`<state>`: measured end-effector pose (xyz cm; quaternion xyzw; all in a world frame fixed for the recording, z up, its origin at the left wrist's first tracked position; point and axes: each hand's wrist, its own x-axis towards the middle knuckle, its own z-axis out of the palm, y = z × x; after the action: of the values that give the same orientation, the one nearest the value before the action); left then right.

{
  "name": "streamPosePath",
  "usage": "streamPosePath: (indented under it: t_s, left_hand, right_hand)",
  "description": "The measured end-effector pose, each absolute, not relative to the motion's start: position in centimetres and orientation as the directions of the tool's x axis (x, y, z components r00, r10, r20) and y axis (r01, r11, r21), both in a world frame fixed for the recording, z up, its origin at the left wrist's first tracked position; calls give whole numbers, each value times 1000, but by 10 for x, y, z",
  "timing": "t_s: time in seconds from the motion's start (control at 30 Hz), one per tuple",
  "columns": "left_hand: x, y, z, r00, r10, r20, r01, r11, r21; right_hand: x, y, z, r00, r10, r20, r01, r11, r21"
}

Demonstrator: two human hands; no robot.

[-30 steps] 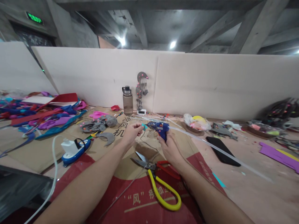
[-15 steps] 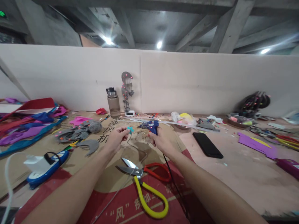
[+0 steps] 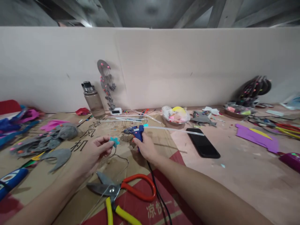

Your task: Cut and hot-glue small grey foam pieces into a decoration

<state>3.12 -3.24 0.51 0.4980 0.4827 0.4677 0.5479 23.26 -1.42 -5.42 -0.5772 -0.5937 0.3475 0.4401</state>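
Observation:
Pinched in the fingertips of my left hand is a small turquoise felt flower, with a grey cord trailing down from it. My right hand grips a blue hot glue gun, its nozzle pointing left, a little above and to the right of the flower. A long clear glue stick sticks out from the gun's rear toward the right. Below both hands lie scissors with open blades, one red handle and one yellow.
Grey felt pieces lie at left near a blue power strip. A bottle and a hanging felt ornament stand at the back. A black phone, a bowl and purple felt are on the right.
The head view has turned right and tilted down, so things sit further left. Both hands still hold the flower and glue gun; the glue stick now shows clearly behind the gun.

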Motion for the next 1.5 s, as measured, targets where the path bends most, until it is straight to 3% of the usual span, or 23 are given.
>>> streamPosePath:
  t_s: [0.6, 1.5]
  left_hand:
    - [30, -30, -1, -17, 995, -95, -74, 93, 993]
    - [34, -34, 6, -3, 997, -80, -56, 80, 995]
  right_hand:
    - [226, -20, -49, 10, 996, 88, 374, 77, -924]
    - [227, -17, -55, 24, 994, 110, 396, 92, -914]
